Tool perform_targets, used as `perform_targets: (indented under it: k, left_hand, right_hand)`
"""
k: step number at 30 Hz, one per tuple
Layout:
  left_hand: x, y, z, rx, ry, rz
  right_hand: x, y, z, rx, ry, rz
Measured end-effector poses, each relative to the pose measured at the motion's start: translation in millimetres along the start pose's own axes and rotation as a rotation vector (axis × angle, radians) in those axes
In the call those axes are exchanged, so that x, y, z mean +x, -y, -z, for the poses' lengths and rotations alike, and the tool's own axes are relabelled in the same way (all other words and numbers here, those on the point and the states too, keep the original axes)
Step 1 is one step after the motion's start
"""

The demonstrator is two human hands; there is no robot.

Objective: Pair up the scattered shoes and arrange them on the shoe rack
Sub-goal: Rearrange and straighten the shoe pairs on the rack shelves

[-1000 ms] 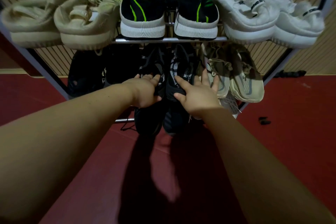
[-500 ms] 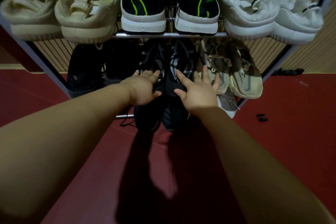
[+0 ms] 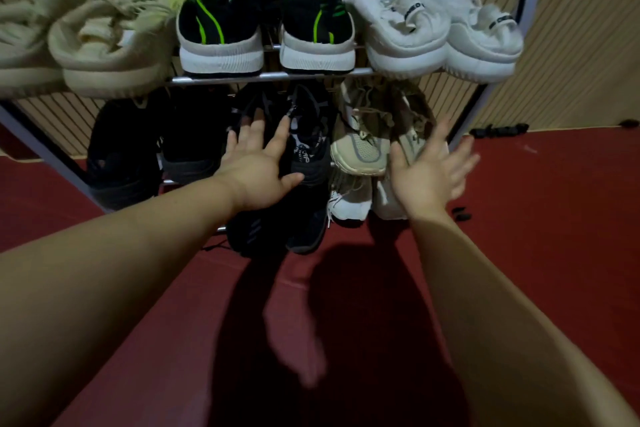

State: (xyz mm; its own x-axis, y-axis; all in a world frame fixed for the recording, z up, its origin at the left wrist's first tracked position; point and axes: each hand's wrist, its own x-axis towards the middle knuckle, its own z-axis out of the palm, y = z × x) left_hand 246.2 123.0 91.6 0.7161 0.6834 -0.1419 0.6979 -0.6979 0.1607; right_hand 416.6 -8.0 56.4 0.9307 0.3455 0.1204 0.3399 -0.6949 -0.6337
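Head view: left hand (image 3: 258, 172) fingers spread, holding nothing, over the black pair (image 3: 304, 135) on the shoe rack (image 3: 270, 76) middle tier. Right hand (image 3: 431, 170) spread, blurred, at 3 o'clock of that pair, before beige shoes (image 3: 360, 146). Black-green pair (image 3: 266, 21) at 12.

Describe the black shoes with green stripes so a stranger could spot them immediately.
Start at the metal shoe rack against the slatted wall and look along its top shelf. The black shoes with neon-green stripes and white soles sit in the middle, between a beige knit pair and a white pair. They alone show green.
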Motion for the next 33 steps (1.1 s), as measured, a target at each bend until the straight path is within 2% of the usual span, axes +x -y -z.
perform_targets:
  k: [3,6,8,12,17,24,28,33]
  left_hand:
    - [2,-20,1,-0.075,-0.014,-0.043]
    - [1,-34,0,-0.134,0.014,-0.07]
    - [-2,-36,-2,-0.144,0.041,-0.069]
    - [-5,-32,-4,-0.1,0.066,-0.046]
    - [-6,-32,-4,-0.111,0.06,-0.055]
    - [-7,-38,-7,-0.159,0.054,-0.082]
    - [-5,-42,-10,-0.183,0.055,-0.092]
    - [-8,-62,-16,-0.186,0.015,-0.122]
  right_hand:
    - [16,-23,9,0.302,0.103,-0.261]
    - [22,-31,5,0.571,0.22,-0.3]
    - [23,-27,-1,0.652,0.238,-0.318]
    - [24,-20,-3,0.602,0.177,-0.295]
    - [15,-16,-5,0.455,0.102,-0.033]
    - [20,-31,9,0.687,0.113,-0.167]
    - [22,-54,18,0.766,0.137,-0.175]
    - [7,-76,72,0.809,0.237,-0.148]
